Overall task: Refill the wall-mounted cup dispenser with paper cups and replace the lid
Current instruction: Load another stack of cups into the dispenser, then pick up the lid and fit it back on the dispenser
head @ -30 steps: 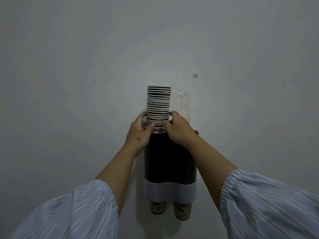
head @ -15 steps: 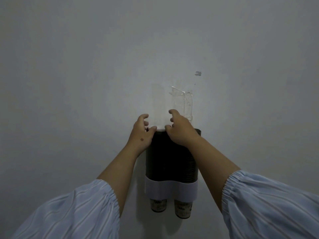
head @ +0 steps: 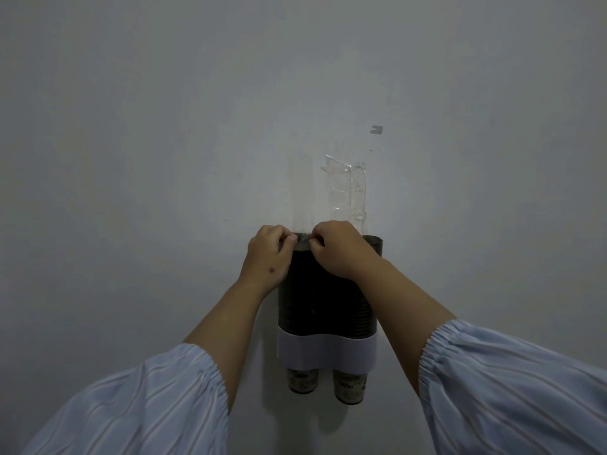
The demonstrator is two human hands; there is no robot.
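Note:
The wall-mounted cup dispenser has two dark tubes side by side, joined by a white band near the bottom. A paper cup pokes out below each tube, the left cup and the right cup. The stack of paper cups is sunk into the left tube, with only its top rim showing. My left hand and my right hand meet at that rim with their fingers curled on it. No lid is in view.
The dispenser hangs on a plain pale wall. A crumpled clear plastic piece stands up above the right tube's open top. A small grey mark sits on the wall above it. My striped sleeves fill the lower corners.
The tall cup stack that stood above the left tube has slid down into it. Both hands followed it down to the tube's top edge and curled tighter.

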